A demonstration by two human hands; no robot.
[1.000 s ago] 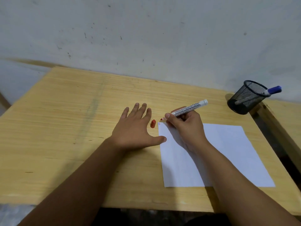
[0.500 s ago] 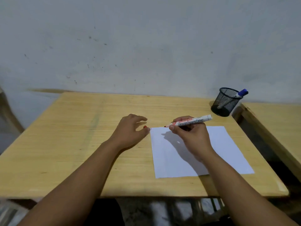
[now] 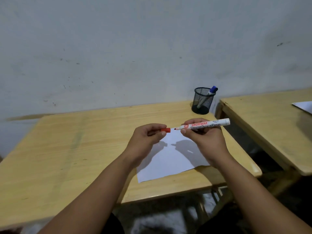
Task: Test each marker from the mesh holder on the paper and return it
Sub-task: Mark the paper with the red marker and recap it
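Observation:
My right hand point(image 3: 205, 139) holds a white board marker with a red tip point(image 3: 205, 125) level above the paper, tip pointing left. My left hand point(image 3: 146, 138) pinches the red cap point(image 3: 165, 130), its open end facing the tip a short gap away. Under both hands a white sheet of paper point(image 3: 168, 159) lies on the wooden table point(image 3: 70, 149); I see no marks on its visible part. At the table's far right corner stands the black mesh holder point(image 3: 202, 100), with a blue-capped marker point(image 3: 211, 91) leaning inside it.
A second wooden table point(image 3: 270, 119) stands to the right across a narrow gap, with a white sheet point(image 3: 303, 106) at its far right edge. A grey wall runs behind both tables. The floor shows below the near table edge.
My left hand picked the red cap off the table and raised it. My right hand lifted the marker off the paper, and cap and tip now face each other in the air.

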